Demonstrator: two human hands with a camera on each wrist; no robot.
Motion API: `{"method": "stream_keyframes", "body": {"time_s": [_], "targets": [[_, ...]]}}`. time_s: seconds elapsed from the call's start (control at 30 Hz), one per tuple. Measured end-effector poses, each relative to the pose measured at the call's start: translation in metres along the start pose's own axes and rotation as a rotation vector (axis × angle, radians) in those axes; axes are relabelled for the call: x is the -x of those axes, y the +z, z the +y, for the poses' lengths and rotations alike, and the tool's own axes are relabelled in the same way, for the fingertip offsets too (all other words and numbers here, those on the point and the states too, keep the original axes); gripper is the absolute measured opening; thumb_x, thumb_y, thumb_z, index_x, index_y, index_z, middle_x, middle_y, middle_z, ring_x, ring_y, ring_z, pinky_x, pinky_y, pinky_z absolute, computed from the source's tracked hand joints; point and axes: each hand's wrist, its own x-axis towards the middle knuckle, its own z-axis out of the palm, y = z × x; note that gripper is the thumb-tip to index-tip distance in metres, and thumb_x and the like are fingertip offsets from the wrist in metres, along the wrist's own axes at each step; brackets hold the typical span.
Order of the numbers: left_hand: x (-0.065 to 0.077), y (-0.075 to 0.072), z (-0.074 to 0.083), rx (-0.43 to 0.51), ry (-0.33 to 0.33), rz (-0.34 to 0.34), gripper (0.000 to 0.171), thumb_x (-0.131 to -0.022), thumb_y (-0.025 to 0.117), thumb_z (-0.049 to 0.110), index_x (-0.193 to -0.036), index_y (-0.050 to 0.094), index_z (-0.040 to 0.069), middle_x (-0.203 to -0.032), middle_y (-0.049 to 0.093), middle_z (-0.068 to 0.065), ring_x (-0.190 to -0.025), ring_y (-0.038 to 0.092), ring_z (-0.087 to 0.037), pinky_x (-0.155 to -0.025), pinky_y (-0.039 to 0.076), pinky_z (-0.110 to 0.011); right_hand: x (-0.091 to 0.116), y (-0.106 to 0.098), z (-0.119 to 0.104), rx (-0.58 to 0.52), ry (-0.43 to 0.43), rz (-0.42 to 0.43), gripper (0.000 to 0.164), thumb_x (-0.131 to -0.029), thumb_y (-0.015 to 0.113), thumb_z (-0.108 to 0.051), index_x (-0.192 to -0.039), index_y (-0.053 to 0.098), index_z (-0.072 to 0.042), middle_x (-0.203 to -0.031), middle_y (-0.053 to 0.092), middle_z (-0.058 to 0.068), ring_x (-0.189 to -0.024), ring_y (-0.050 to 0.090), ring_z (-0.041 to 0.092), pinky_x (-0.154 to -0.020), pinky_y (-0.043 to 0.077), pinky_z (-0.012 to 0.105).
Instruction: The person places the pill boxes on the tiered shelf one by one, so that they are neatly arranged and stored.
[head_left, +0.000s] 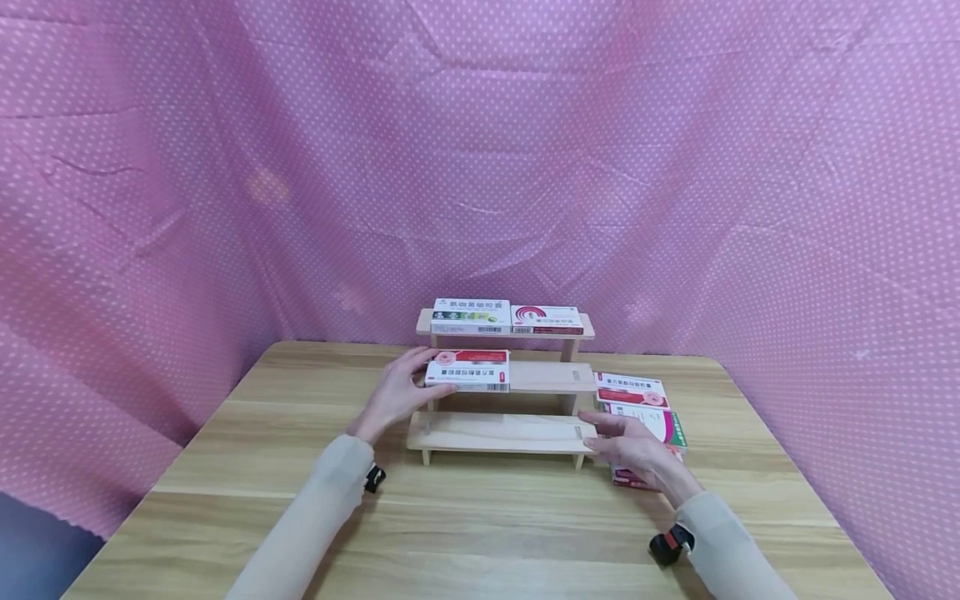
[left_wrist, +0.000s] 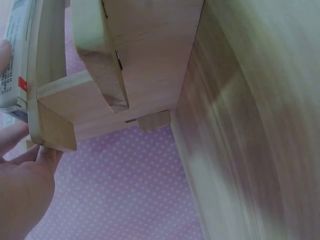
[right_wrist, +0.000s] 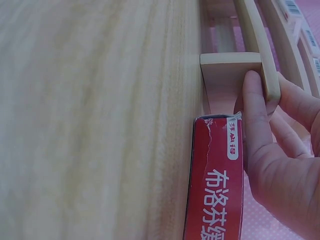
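Observation:
A three-tier wooden stand [head_left: 501, 432] stands on the table. My left hand [head_left: 397, 390] is at the left end of its middle tier, holding a red-and-white medicine box [head_left: 468, 375] between thumb and fingers; the box lies flat on that tier. In the left wrist view the thumb [left_wrist: 4, 55] touches the box [left_wrist: 14, 65], and other fingers reach round the tier's rounded end [left_wrist: 52, 131]. My right hand [head_left: 633, 450] grips the right end of the lowest tier. In the right wrist view, one finger presses under that tier [right_wrist: 270, 75], the thumb above it.
On the top tier lie a white-and-green box [head_left: 471, 317] and a white-and-red box [head_left: 547, 319]. Right of the stand several medicine boxes [head_left: 632, 390] lie partly overlapped, some behind my right hand, including a red one [right_wrist: 215, 175]. A pink dotted cloth [head_left: 480, 167] hangs behind the table [head_left: 480, 533].

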Motion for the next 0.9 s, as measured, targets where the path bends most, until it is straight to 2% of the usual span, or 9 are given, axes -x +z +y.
{"method": "stream_keyframes", "body": {"time_s": [0.2, 0.33, 0.4, 0.53, 0.63, 0.73, 0.9], "targets": [[0.000, 0.002, -0.001, 0.005, 0.016, 0.016, 0.086, -0.071, 0.077, 0.062, -0.142, 0.052, 0.019, -0.151, 0.045, -0.012, -0.139, 0.040, -0.035, -0.115, 0.031, -0.060, 0.002, 0.000, -0.001, 0.028, -0.002, -0.003, 0.057, -0.089, 0.071, -0.016, -0.143, 0.051, -0.014, -0.151, 0.040, 0.018, -0.103, 0.060, 0.017, -0.085, 0.055, 0.030], [0.000, 0.002, -0.002, 0.001, 0.029, 0.024, 0.087, -0.072, 0.077, 0.061, -0.142, 0.051, 0.017, -0.148, 0.048, -0.011, -0.136, 0.044, -0.034, -0.114, 0.034, -0.058, 0.003, 0.001, -0.003, 0.035, 0.010, 0.009, 0.057, -0.089, 0.071, -0.017, -0.142, 0.052, -0.015, -0.145, 0.047, 0.015, -0.092, 0.058, 0.015, -0.074, 0.051, 0.025], [0.001, 0.002, -0.001, 0.006, 0.016, 0.022, 0.091, -0.071, 0.077, 0.063, -0.145, 0.048, 0.017, -0.149, 0.048, -0.011, -0.136, 0.044, -0.033, -0.114, 0.036, -0.056, 0.003, 0.001, -0.003, 0.034, 0.016, 0.019, 0.056, -0.088, 0.072, -0.017, -0.142, 0.053, -0.015, -0.143, 0.049, 0.012, -0.090, 0.057, 0.013, -0.074, 0.051, 0.024], [0.002, 0.002, -0.001, 0.148, -0.034, -0.002, 0.100, -0.070, 0.080, 0.058, -0.150, 0.037, 0.015, -0.150, 0.045, -0.013, -0.137, 0.044, -0.033, -0.114, 0.039, -0.049, 0.004, -0.001, -0.002, 0.044, -0.004, 0.009, 0.057, -0.089, 0.072, -0.018, -0.142, 0.052, -0.013, -0.144, 0.049, 0.015, -0.098, 0.060, 0.014, -0.086, 0.057, 0.032], [0.005, -0.001, -0.003, 0.282, -0.068, -0.005, 0.099, -0.073, 0.082, 0.050, -0.151, 0.034, 0.014, -0.150, 0.044, -0.014, -0.137, 0.045, -0.034, -0.114, 0.039, -0.046, 0.006, -0.006, -0.002, 0.039, -0.043, -0.031, 0.059, -0.091, 0.069, -0.017, -0.145, 0.047, -0.007, -0.148, 0.045, 0.020, -0.109, 0.062, 0.018, -0.097, 0.056, 0.041], [0.010, -0.004, -0.008, 0.358, -0.089, 0.045, 0.088, -0.078, 0.080, 0.045, -0.148, 0.039, 0.012, -0.147, 0.047, -0.015, -0.133, 0.048, -0.034, -0.113, 0.041, -0.045, 0.009, -0.015, -0.003, 0.016, -0.082, -0.066, 0.061, -0.094, 0.065, -0.014, -0.147, 0.039, 0.002, -0.148, 0.043, 0.025, -0.114, 0.062, 0.021, -0.100, 0.054, 0.042], [0.018, -0.008, -0.017, 0.465, -0.111, 0.185, 0.054, -0.086, 0.075, 0.031, -0.132, 0.058, 0.009, -0.128, 0.063, -0.016, -0.115, 0.062, -0.030, -0.098, 0.055, -0.036, 0.016, -0.036, -0.001, 0.096, -0.143, -0.022, 0.061, -0.094, 0.064, -0.013, -0.145, 0.037, 0.008, -0.136, 0.055, 0.028, -0.112, 0.066, 0.020, -0.095, 0.057, 0.034]]}}
